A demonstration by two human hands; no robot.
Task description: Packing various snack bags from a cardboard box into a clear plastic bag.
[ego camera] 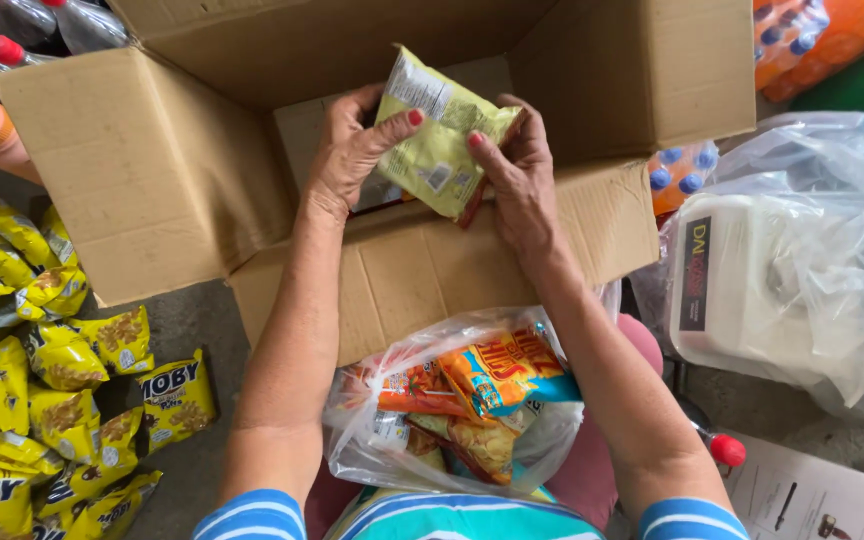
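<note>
Both hands grip one yellow-green snack packet (439,135) over the open cardboard box (152,170): left hand (352,150) at its 9 o'clock, right hand (517,170) at 3 o'clock.

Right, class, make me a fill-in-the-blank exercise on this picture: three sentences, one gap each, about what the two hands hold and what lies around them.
1. Both the left hand and the right hand hold one yellow-green snack packet above an open ____ box.
2. The clear plastic bag on the person's lap holds snack packs that are mostly ____ in colour.
3. The heap of yellow snack packs lies on the floor at the person's ____ side.

Missing words: cardboard; orange; left
</note>
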